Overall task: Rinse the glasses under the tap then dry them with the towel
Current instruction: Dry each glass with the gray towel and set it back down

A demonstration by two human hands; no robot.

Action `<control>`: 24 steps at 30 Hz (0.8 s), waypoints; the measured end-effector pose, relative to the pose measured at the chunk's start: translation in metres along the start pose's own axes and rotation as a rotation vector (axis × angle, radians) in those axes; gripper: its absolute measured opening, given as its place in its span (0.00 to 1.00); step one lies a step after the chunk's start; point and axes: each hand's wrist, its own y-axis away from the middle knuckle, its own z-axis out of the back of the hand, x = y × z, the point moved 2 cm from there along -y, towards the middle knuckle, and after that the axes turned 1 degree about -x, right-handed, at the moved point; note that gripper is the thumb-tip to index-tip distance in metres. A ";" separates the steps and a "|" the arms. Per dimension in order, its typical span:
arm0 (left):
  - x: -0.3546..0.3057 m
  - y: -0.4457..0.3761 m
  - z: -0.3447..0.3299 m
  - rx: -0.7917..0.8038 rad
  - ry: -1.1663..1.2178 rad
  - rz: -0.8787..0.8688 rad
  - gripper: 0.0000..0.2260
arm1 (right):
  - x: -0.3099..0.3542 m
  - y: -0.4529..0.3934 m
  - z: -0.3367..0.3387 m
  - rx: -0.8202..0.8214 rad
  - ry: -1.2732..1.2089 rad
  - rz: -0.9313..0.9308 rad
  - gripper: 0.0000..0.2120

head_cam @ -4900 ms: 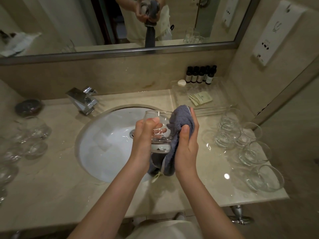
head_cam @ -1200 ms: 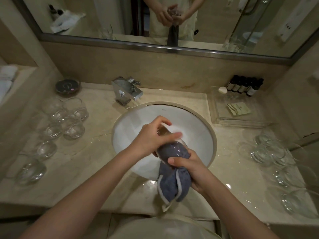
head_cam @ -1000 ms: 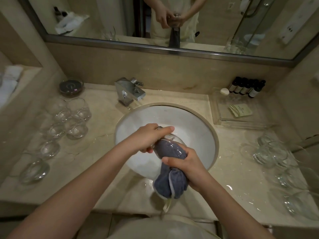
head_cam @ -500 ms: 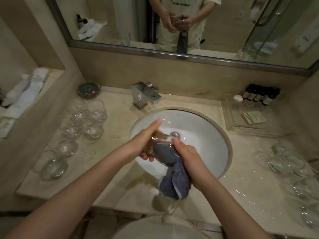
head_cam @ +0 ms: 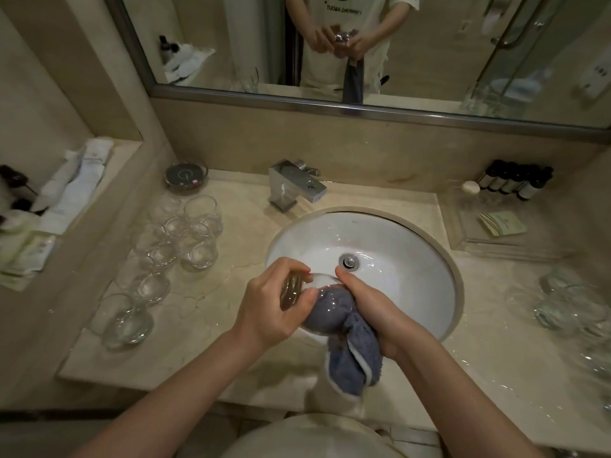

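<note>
Drying step: best to hold the glass tight and turn it slowly so the towel rubs all the wet inside. Glass held on its side over the near edge of the sink. Left hand curled round the glass. Right hand gripping the towel, pushed into the glass.

Sideways clear glass stuffed with grey towel
</note>
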 end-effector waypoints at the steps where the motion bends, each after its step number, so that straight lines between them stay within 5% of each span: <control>1: 0.002 0.000 0.002 0.027 0.054 0.048 0.15 | -0.002 0.000 -0.002 -0.005 0.007 -0.011 0.21; 5: -0.004 -0.011 0.009 0.262 0.454 0.723 0.23 | -0.006 -0.004 -0.006 -0.089 0.113 0.156 0.25; 8: -0.004 -0.018 0.011 0.354 0.339 1.029 0.24 | -0.009 -0.006 -0.013 -0.126 0.259 0.270 0.27; 10: -0.004 -0.020 0.008 0.222 0.193 0.906 0.18 | -0.011 -0.004 -0.016 -0.117 0.137 0.240 0.24; 13: -0.011 -0.012 0.009 0.028 0.063 0.501 0.19 | -0.014 -0.005 -0.010 -0.081 -0.153 0.033 0.22; 16: -0.009 -0.004 0.012 0.077 -0.019 -0.002 0.18 | -0.014 0.004 -0.008 0.038 -0.251 -0.125 0.24; 18: -0.004 -0.005 0.015 0.146 0.009 -0.051 0.18 | -0.014 0.006 -0.010 0.043 -0.279 -0.112 0.23; 20: -0.007 -0.015 0.019 0.220 0.131 0.212 0.17 | -0.017 0.004 -0.015 -0.004 -0.315 -0.026 0.23; 22: -0.011 -0.026 0.020 0.235 0.312 0.677 0.18 | -0.021 -0.001 -0.020 -0.093 -0.205 0.132 0.22; 24: -0.005 -0.033 0.017 0.226 0.260 0.930 0.23 | -0.024 -0.004 -0.028 -0.149 -0.038 0.280 0.23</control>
